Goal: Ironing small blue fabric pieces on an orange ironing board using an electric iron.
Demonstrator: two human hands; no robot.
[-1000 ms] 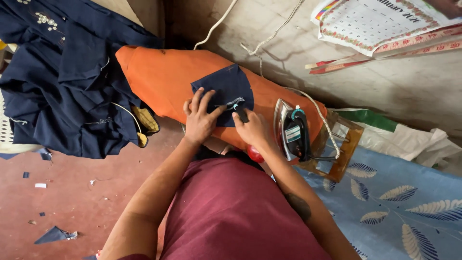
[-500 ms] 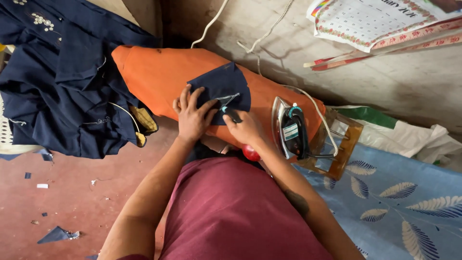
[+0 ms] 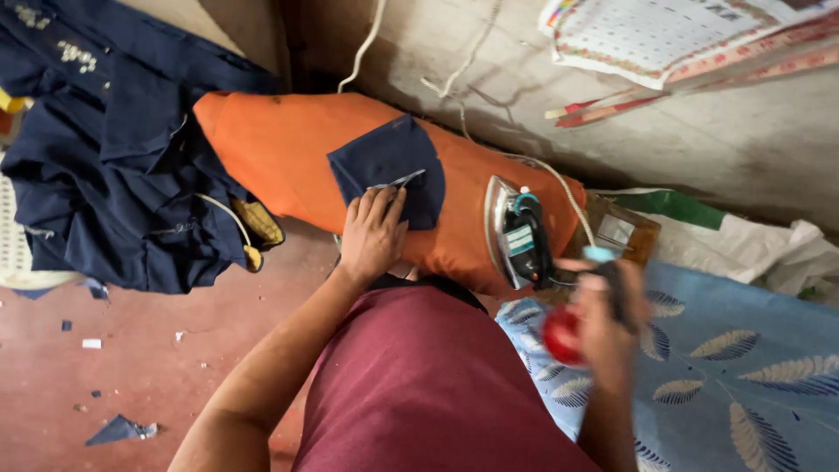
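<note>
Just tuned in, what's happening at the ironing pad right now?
A person in a maroon top is pressing the left hand flat on a small navy fabric piece laid on the orange ironing pad. The right hand is off to the side above the blue leaf-print cloth, holding a red round object, too blurred to identify. The iron stands on the pad, untouched. A heap of navy garments lies beside it.
</note>
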